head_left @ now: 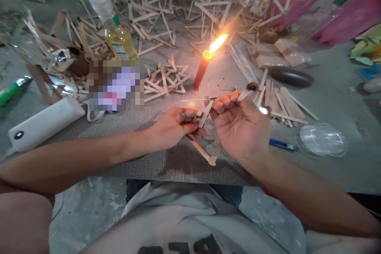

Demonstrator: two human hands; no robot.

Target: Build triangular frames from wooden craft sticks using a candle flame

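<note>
My left hand is closed on a small zigzag frame of joined popsicle sticks, whose lower corner hangs over the table's front part. One short stick of it stands up between my two hands. My right hand, palm up, pinches a whitish translucent plastic strip with a dark, charred-looking end. Its other fingertips are close to the upright stick; whether they touch it I cannot tell. Just beyond my hands a lit red candle stands on the table, its flame leaning right.
Loose popsicle sticks lie at right near a dark oval object, a blue pen and a clear plastic lid. A white power bank, blurred-out phone and bottle of yellow liquid sit left. Stick frames pile behind.
</note>
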